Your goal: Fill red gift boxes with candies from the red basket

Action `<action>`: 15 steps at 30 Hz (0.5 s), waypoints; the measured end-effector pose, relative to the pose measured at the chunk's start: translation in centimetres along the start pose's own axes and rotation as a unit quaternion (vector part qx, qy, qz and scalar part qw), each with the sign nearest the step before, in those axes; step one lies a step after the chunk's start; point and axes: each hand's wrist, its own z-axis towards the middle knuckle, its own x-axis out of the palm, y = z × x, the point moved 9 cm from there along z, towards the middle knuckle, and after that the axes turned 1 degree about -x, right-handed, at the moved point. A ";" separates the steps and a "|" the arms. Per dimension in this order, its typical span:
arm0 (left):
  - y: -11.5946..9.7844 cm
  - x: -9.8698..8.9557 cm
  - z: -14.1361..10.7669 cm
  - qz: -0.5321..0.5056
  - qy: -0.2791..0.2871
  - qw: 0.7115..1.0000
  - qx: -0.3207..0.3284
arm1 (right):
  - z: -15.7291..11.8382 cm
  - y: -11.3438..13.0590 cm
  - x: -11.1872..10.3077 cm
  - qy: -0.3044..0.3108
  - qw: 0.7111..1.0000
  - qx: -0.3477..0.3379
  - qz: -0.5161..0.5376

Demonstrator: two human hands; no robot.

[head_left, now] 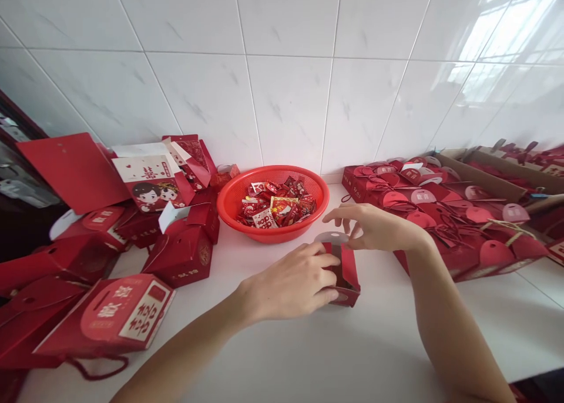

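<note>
A small red box (349, 268) stands with its top open on the white table, in front of me. My left hand (304, 279) lies over its left side, fingers curved onto the near and left walls. Above the box's far right corner is my right hand (374, 224), fingers apart and bent, near a raised rounded flap (331, 237); whether it touches the flap I cannot tell. Just behind and to the left sits a red plastic basket (273, 235) with several wrapped candies (282, 206) in it.
Several red boxes (180, 256) and gift bags (152, 182) crowd the left side. Rows of closed red boxes (458, 227) fill the right, with cardboard cartons (497, 171) behind them. A tiled wall (286, 109) runs along the back of the table (352, 356).
</note>
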 end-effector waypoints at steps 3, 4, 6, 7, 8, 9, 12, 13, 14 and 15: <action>0.3 -0.2 0.0 -0.004 -0.002 1.000 -0.001 | 0.0 -1.4 0.6 0.039 0.996 0.068 -0.054; 0.4 -0.3 0.0 -0.007 0.000 1.000 -0.001 | 0.0 -1.8 0.9 0.054 0.993 0.087 -0.061; 0.6 -0.4 -0.1 -0.017 0.007 1.000 -0.005 | 0.0 -2.2 1.3 0.080 0.989 0.111 -0.058; 0.7 -0.4 -0.1 -0.025 0.014 1.000 -0.011 | 0.1 -2.3 1.5 0.090 0.988 0.113 -0.051; 0.9 -0.3 -0.1 -0.036 0.024 0.999 -0.021 | 0.1 -2.3 1.7 0.098 0.988 0.111 -0.043; 1.1 -0.2 -0.1 -0.051 0.038 0.997 -0.034 | 0.2 -2.3 1.8 0.105 0.988 0.108 -0.037; 1.6 0.4 -0.3 -0.096 0.080 0.989 -0.075 | 0.5 -2.6 2.4 0.122 0.985 0.114 -0.039; 1.7 0.6 -0.3 -0.105 0.087 0.987 -0.082 | 0.7 -2.7 2.7 0.126 0.984 0.120 -0.044; 1.7 0.6 -0.3 -0.109 0.090 0.986 -0.086 | 0.8 -2.8 2.9 0.130 0.982 0.125 -0.050; 1.9 0.6 -0.2 -0.110 0.091 0.986 -0.089 | 0.9 -2.8 3.1 0.132 0.981 0.127 -0.057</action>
